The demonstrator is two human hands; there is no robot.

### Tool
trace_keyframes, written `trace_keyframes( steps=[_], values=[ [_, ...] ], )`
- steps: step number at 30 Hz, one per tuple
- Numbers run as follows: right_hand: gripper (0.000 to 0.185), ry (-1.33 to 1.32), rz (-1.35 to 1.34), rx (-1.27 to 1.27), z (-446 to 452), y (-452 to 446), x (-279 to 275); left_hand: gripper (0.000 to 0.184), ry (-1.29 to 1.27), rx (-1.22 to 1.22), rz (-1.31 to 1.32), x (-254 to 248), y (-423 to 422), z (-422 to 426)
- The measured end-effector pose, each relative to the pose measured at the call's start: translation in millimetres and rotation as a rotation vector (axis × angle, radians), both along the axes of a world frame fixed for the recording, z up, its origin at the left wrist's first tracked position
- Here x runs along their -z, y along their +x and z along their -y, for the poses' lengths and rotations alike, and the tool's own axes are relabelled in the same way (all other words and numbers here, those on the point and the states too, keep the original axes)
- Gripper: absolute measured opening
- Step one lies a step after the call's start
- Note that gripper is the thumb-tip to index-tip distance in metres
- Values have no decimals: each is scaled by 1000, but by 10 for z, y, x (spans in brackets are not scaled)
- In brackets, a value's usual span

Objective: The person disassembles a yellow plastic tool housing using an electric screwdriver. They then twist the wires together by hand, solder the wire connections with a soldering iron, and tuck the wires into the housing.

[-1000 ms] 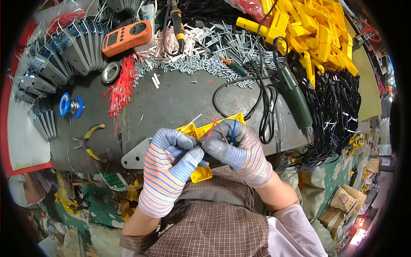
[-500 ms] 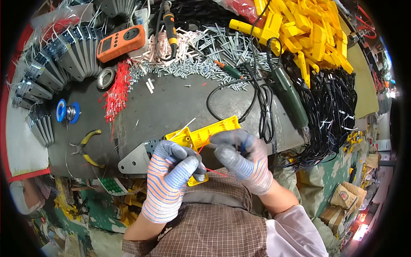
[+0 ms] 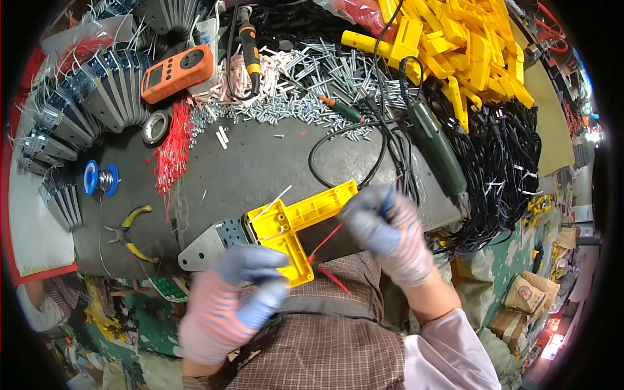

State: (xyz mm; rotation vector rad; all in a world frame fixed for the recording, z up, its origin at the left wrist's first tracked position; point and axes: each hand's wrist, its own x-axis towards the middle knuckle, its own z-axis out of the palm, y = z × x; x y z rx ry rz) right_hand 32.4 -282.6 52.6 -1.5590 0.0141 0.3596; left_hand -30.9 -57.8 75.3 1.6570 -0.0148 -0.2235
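At the bench (image 3: 253,156), yellow housing (image 3: 284,227) lies between parted left fingers (image 3: 259,257) and right fingers (image 3: 372,224) whose hold is unclear.

The gloved left hand (image 3: 227,305) is hanging low on its side, its fingers (image 3: 247,261) pointing across to the right while the thumb (image 3: 265,304) is standing apart beneath them, leaving a gap. The gloved right hand (image 3: 390,235) is sitting higher, its fingers curling in toward the thumb. Both hands are showing blurred. The bare right forearm (image 3: 437,304) is slanting up and inward from below.
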Motion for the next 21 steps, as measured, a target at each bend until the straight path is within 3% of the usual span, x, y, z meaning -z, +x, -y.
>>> trace_keyframes(
  steps=[1, 3, 5, 6, 8, 10, 12, 13, 15, 16, 21],
  values=[
    [13, 156, -83, 102, 39, 41, -44, 18, -103, -128, 23, -44, 69, -67],
    [15, 170, -193, 191, 133, 175, -54, 19, 381, -288, 262, -17, 328, -124],
    [18, 29, -63, 211, -11, 252, -45, 23, 608, -57, 430, 287, 628, -157],
    [19, -39, 7, 157, -88, 273, -32, 24, 710, 36, 354, 353, 722, -103],
    [23, -240, 221, 46, -128, 322, 158, 22, 626, 107, 276, 492, 799, -44],
    [28, -243, 208, -6, -212, 305, 153, 20, 621, 127, 274, 534, 792, -41],
    [30, -207, 205, -15, -305, 291, 87, 16, 337, -28, 54, 528, 770, -64],
    [31, -264, 188, -40, -345, 283, 60, 16, 334, -28, 54, 507, 760, -89],
    [32, -321, 169, -66, -424, 283, 69, 11, 2, -93, -189, 456, 726, -160],
    [33, -326, 193, -125, -463, 297, 98, 12, -83, -88, -190, 451, 706, -171],
    [32, -358, 171, -206, -617, 322, 91, 15, -89, -3, -198, 429, 695, -250]
  ],
)
